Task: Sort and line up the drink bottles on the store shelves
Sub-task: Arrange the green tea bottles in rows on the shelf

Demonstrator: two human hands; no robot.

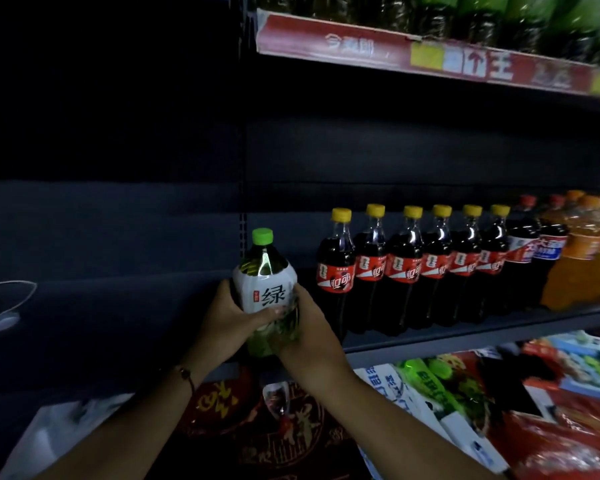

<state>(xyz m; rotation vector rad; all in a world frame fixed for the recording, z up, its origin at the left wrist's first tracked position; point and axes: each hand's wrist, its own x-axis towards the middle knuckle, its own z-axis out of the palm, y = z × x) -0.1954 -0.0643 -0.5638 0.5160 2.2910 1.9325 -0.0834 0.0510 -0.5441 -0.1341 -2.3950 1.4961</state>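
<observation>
A green-capped tea bottle [264, 271] with a white label stands upright at the left end of the middle shelf [465, 332]. My left hand [227, 318] grips its left side, fingers curled across the label. Around its right side wraps my right hand [309, 327]. To the right stands a row of several yellow-capped cola bottles [409, 268] with red labels. Further right come two red-capped dark bottles [527, 251], then orange soda bottles [582, 258].
The upper shelf [430, 57] has a red price strip and green bottles above it. Below the middle shelf lie boxed and bagged goods [465, 403]. Dark shelving fills the left, with a thin wire loop [11, 296] at the far left.
</observation>
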